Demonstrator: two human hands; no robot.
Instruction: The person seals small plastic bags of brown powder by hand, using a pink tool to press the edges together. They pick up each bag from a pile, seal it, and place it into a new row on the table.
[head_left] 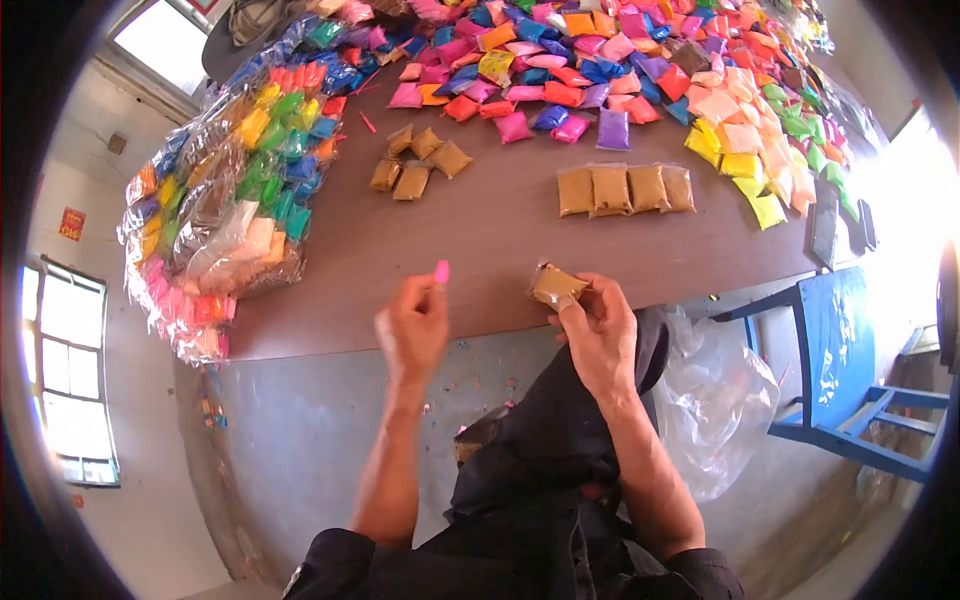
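My left hand [412,325] is closed above the table's near edge, its fingertips pinching a small bright pink piece [441,271] that juts upward. I cannot make out what that piece is. To the right of it, my right hand [603,335] grips a small clear packet of brown filling [558,286] between thumb and fingers. The packet is tilted, with a dark spot at its upper left corner. Beyond my right hand lies a row of brown packets [625,189], partly overlapping. Several more brown packets [411,183] sit in a loose group farther left.
Many coloured packets [560,60] cover the far side of the brown table [460,225]. Large clear bags of coloured packets [250,190] bulge at the left. A blue chair [835,330] stands at right, beside a clear plastic bag [715,410]. A dark phone-like object [824,228] lies near the table's right edge.
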